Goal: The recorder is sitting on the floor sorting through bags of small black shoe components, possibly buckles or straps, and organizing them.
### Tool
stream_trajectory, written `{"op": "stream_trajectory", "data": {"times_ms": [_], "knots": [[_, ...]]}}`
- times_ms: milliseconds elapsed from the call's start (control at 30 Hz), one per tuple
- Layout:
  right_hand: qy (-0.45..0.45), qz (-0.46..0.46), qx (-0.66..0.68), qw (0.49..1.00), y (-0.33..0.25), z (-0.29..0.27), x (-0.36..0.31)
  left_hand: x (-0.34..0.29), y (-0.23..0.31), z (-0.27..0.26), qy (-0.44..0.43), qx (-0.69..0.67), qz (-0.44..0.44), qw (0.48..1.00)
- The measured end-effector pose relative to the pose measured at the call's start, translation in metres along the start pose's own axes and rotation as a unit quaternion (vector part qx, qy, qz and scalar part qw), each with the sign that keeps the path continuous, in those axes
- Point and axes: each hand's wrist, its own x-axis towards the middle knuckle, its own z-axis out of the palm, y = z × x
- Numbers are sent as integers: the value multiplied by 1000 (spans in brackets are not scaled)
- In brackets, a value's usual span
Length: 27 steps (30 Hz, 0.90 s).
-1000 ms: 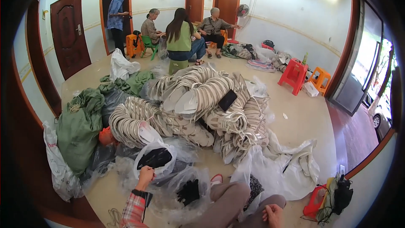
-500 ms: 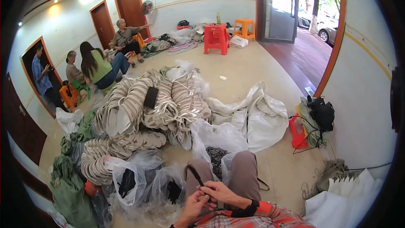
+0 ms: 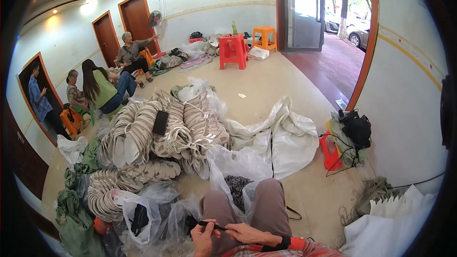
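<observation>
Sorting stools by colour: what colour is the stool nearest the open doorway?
Orange; the stool shows clearly in the head view.

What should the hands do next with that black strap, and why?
Probably pull the black strap straight and flat. The left hand and right hand each pinch one end above the lap, so it is held but not laid down, and the open clear bag sits just left.

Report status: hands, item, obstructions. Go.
Left hand and right hand both pinching a black strap over the lap. Clear plastic bags crowd the knees.
</observation>
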Motion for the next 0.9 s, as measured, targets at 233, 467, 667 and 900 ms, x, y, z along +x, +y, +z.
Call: {"op": "stream_trajectory", "data": {"times_ms": [233,467,667,900], "knots": [[-75,84,81,990,-9,-2,3,0,-15,-12,40,18,-39,998],[-1,70,154,986,-14,0,-9,13,-29,-13,-40,-33,-36,998],[95,-33,42,994,-22,13,-2,5,-41,-33,-45,-28,-40,998],[79,64,149,984,-44,14,0,11,-47,-41,-71,-126,-64,987]]}}
